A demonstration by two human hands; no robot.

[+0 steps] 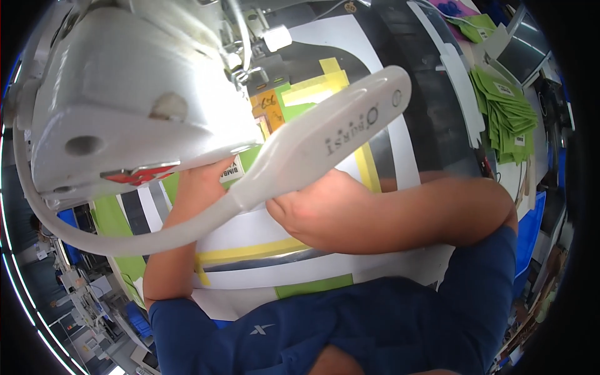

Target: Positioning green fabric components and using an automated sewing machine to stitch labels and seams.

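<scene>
A white sewing machine head (125,112) fills the upper left. Beneath its edge lies a green fabric piece (251,154) with a small white label (234,171). My left hand (203,181) reaches in beside the label, one digit touching the label's edge. The machine covers its other fingers, so its grip is hidden. Right of the label, my right hand (322,203) rests low over the work with its fingers curled under. A white gooseneck lamp (331,137) hides part of that hand, and whatever the fingers hold cannot be made out.
Yellow tape strips (250,252) edge a white sheet on the table. An orange piece (267,109) lies near the machine's needle parts (242,74). Stacked green labelled pieces (505,115) sit at the right, near a dark screen (524,47) and a blue bin (530,234).
</scene>
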